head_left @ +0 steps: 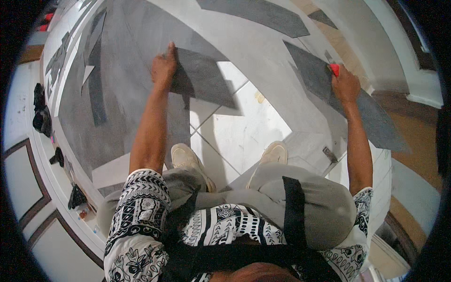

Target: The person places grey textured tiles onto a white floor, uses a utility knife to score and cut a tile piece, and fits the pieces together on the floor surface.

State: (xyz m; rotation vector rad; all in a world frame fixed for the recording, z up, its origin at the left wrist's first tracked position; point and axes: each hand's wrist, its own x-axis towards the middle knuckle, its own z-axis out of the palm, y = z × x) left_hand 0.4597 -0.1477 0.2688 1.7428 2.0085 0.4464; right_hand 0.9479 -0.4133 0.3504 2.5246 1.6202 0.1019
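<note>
My left hand (164, 68) is closed at the edge of a dark grey cut sheet piece (202, 77), with one finger stretched forward. The piece's pointed end hangs over white floor tiles and throws a shadow on them. On the right, my right hand (346, 86) is wrapped round a red-handled tool (334, 69). A grey tip shows ahead of the handle, too small to tell its kind. Below that hand lies a long dark grey strip (310, 75) with a slanted end. My palm hides part of the handle.
A large grey sheet (127, 42) spreads over the left. A lighter sheet (263, 61) crosses the middle, and another grey strip (256, 16) lies at the far side. Scraps (97, 89) lie at left. A small metal object (330, 154) rests near my right knee. White tiles (235, 136) show between my shoes.
</note>
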